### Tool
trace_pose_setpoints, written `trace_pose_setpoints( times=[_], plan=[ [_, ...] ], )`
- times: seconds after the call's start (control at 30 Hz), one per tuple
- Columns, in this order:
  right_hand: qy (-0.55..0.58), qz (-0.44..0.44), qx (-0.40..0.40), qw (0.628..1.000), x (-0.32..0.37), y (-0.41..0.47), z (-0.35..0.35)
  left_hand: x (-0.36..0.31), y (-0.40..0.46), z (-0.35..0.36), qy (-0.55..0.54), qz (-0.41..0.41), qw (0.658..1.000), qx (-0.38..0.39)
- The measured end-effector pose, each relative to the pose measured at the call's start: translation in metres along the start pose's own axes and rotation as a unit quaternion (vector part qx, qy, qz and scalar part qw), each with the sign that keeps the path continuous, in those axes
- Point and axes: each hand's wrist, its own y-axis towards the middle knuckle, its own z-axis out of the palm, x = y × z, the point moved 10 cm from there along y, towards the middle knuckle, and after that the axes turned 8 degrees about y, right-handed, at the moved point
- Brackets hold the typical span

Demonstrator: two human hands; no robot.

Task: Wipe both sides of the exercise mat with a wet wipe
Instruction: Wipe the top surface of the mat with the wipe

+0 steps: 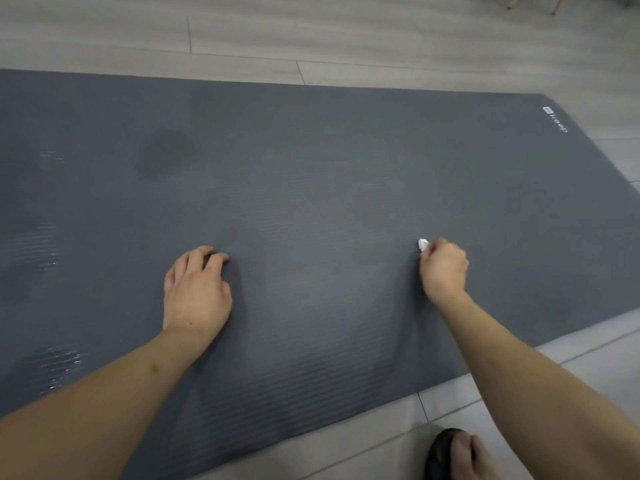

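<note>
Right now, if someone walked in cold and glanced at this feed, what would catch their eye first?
The big dark grey mat fills most of the view, flat on the pale floor, with a white logo near its far right corner. On its near half, the right hand pinches a small white wipe against the surface, while the left hand rests on the mat. Shiny wet streaks show along the left side.

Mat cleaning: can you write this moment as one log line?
right hand: pinches wet wipe on exercise mat | left hand: rests on mat, fingers bent | wet patches: mat's left part
</note>
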Motion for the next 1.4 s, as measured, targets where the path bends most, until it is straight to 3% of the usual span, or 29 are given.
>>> trace_pose_setpoints(
  times=[0.2, 0.27, 0.37, 0.47, 0.57, 0.7, 0.83, 1.0, 1.1, 1.17, 1.27, 1.4],
  plan=[
    [0.061, -0.068, 0.047, 0.995, 0.072, -0.067, 0.033, -0.004, 0.0, 0.002, -0.001, -0.02, 1.0, -0.009],
    [0.118, -0.131, 0.08, 0.981, 0.124, -0.12, 0.06, -0.006, 0.0, 0.003, -0.006, -0.025, 1.0, -0.015],
    [0.106, -0.236, 0.171, 0.951, 0.196, -0.198, 0.092, -0.003, -0.002, 0.005, -0.003, -0.019, 0.999, -0.031],
    [0.077, -0.307, 0.155, 0.936, 0.19, -0.186, 0.088, 0.0, -0.006, 0.003, 0.001, 0.025, 0.999, -0.046],
    [0.014, -0.224, 0.122, 0.967, 0.118, -0.109, 0.065, 0.006, -0.012, -0.001, 0.018, 0.068, 0.996, -0.045],
    [0.003, -0.063, 0.017, 0.998, 0.024, -0.045, 0.009, 0.018, -0.027, -0.008, 0.046, 0.075, 0.994, -0.064],
    [0.019, -0.124, 0.025, 0.992, 0.093, -0.111, 0.043, 0.029, -0.037, -0.014, 0.059, 0.066, 0.992, -0.091],
    [0.105, -0.298, 0.133, 0.939, 0.228, -0.266, 0.094, 0.036, -0.039, -0.01, 0.062, 0.076, 0.992, -0.085],
    [0.058, -0.364, 0.157, 0.916, 0.226, -0.267, 0.1, 0.033, -0.039, -0.012, 0.074, 0.099, 0.988, -0.09],
    [0.025, -0.354, 0.137, 0.925, 0.191, -0.219, 0.09, 0.035, -0.039, -0.015, 0.07, 0.097, 0.988, -0.094],
    [0.016, -0.237, 0.066, 0.969, 0.121, -0.14, 0.051, 0.042, -0.039, -0.014, 0.059, 0.075, 0.992, -0.083],
    [0.035, -0.132, 0.043, 0.99, 0.09, -0.125, 0.042, 0.042, -0.038, -0.01, 0.05, 0.067, 0.993, -0.08]
  ],
)
